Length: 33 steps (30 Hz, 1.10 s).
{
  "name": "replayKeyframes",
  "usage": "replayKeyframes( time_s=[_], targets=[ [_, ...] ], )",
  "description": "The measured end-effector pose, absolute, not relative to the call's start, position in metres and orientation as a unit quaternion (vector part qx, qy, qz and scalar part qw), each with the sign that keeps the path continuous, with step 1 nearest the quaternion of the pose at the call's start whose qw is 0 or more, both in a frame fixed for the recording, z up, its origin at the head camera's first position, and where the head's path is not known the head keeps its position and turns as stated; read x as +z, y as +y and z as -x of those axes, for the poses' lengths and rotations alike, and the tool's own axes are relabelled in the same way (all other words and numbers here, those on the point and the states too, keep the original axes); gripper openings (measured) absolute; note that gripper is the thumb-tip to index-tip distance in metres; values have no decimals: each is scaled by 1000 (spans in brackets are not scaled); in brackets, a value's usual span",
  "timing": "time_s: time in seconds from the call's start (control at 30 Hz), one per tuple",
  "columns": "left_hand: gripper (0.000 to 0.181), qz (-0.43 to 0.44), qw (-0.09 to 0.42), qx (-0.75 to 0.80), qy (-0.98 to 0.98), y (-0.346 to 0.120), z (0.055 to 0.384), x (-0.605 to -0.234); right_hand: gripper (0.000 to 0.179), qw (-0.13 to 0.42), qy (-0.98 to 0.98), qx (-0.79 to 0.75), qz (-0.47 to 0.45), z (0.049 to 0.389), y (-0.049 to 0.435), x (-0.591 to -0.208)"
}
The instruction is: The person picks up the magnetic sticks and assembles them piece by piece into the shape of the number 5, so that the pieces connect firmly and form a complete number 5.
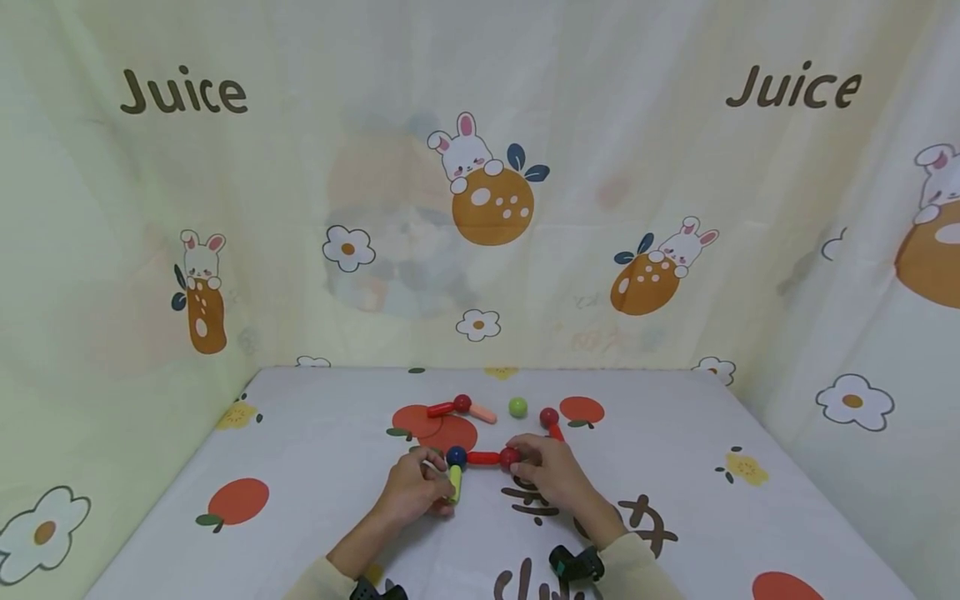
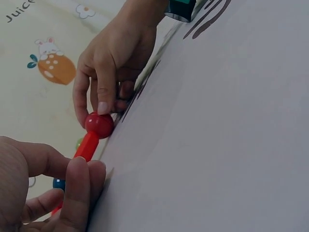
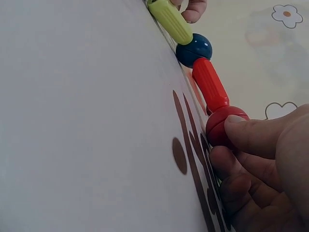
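A chain of toy building pieces lies between my two hands. Its dark blue ball (image 1: 457, 456) joins a yellow-green stick (image 1: 455, 483) to a red stick (image 1: 483, 457), whose other end meets a red ball (image 1: 510, 457). My right hand (image 1: 557, 473) pinches that red ball between thumb and fingers, as the right wrist view shows up close. On the other side, my left hand (image 1: 414, 487) grips the yellow-green stick near its free end. In the left wrist view the fingers (image 2: 77, 186) hide that stick.
Farther back lies another joined piece: a red ball (image 1: 462, 403) with a red stick (image 1: 440, 409) and a pink stick (image 1: 483, 413). A green ball (image 1: 517, 407) sits to its right. Beyond my right hand is another red ball (image 1: 549, 417) with a red stick (image 1: 556, 432).
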<state>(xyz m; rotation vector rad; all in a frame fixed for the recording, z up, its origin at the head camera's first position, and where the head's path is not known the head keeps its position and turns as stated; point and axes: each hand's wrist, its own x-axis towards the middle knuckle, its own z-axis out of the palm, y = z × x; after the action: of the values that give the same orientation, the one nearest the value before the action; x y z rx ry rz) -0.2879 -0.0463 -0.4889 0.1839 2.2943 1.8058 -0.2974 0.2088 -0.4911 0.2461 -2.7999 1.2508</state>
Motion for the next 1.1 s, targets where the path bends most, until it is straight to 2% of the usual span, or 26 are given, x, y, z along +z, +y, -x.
replayKeyframes(
  time_s=[0.5,0.77,1.1],
  targets=[
    [36,-71,109,610,782,-50,291,-487,35,35,-911,403,-80,299,206,-491],
    [31,-71,74,603,791,-52,304,-486,36,29,-909,406,-84,300,206,-488],
    [34,-79,37,565,820,-47,322,-487,37,23,-911,404,-82,297,206,-485]
  ],
)
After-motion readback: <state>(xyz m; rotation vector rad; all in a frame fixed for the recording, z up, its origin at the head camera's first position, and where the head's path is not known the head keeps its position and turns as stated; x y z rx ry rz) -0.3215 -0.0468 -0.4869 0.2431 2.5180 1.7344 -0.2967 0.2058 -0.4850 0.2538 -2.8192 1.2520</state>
